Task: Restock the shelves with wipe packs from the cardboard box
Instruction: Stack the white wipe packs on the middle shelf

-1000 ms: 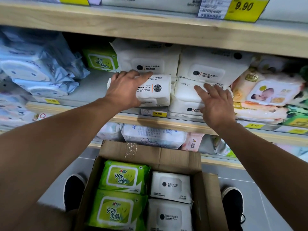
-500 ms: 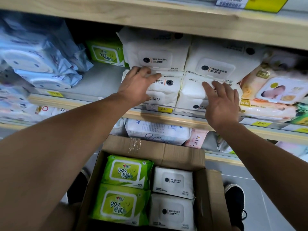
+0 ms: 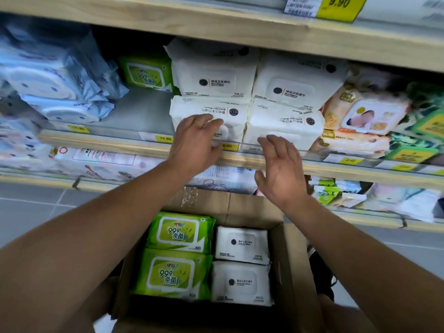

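A white wipe pack (image 3: 211, 111) lies at the front of the middle shelf (image 3: 134, 116), beside a second white pack (image 3: 283, 123). My left hand (image 3: 194, 143) rests with straight fingers against the front of the first pack. My right hand (image 3: 281, 169) hovers open just in front of the shelf edge, touching nothing. Two larger white packs (image 3: 213, 73) stand behind them. Below, the open cardboard box (image 3: 295, 265) holds two green packs (image 3: 180, 231) and two white packs (image 3: 241, 243).
Blue wipe packs (image 3: 52, 78) fill the shelf's left end, with a bare gap and a green pack (image 3: 146, 73) further back. Orange and green packs (image 3: 365, 116) crowd the right. Lower shelves hold more packs. Yellow price tags (image 3: 341, 6) line the shelf edges. Grey floor lies below.
The white pack has been pushed back onto the shelf beside its neighbour. My right hand has drawn back off the right pack. My left hand has slid down to the pack's front.
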`<act>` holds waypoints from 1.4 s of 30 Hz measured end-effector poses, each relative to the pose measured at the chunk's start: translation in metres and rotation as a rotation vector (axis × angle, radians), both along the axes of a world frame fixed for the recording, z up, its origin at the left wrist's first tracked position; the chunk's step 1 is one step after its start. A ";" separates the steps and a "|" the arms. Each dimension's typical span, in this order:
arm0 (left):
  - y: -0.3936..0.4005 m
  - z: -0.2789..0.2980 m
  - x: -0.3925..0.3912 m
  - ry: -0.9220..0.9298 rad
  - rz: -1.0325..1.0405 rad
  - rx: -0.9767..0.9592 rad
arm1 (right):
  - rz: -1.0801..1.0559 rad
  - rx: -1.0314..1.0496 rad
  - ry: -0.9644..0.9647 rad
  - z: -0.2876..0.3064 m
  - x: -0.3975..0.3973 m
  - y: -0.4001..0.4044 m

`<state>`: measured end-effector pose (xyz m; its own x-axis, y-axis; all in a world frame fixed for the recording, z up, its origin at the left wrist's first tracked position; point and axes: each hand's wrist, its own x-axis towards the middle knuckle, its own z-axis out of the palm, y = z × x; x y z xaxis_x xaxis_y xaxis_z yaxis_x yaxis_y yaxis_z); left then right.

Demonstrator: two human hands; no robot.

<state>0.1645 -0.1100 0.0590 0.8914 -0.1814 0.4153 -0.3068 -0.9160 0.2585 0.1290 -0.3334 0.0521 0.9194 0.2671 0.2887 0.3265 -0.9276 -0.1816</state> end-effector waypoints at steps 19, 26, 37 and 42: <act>-0.067 -0.139 -0.180 0.614 -0.160 0.018 | 0.019 -0.138 0.735 -0.123 -0.167 -0.040; -0.085 -0.192 -0.197 0.852 -0.255 0.222 | -0.015 -0.144 0.838 -0.160 -0.187 -0.047; -0.101 -0.250 -0.191 1.041 -0.300 0.331 | 0.027 -0.114 0.986 -0.203 -0.179 -0.049; -0.104 -0.261 -0.197 1.069 -0.244 0.289 | -0.012 -0.124 0.981 -0.218 -0.183 -0.049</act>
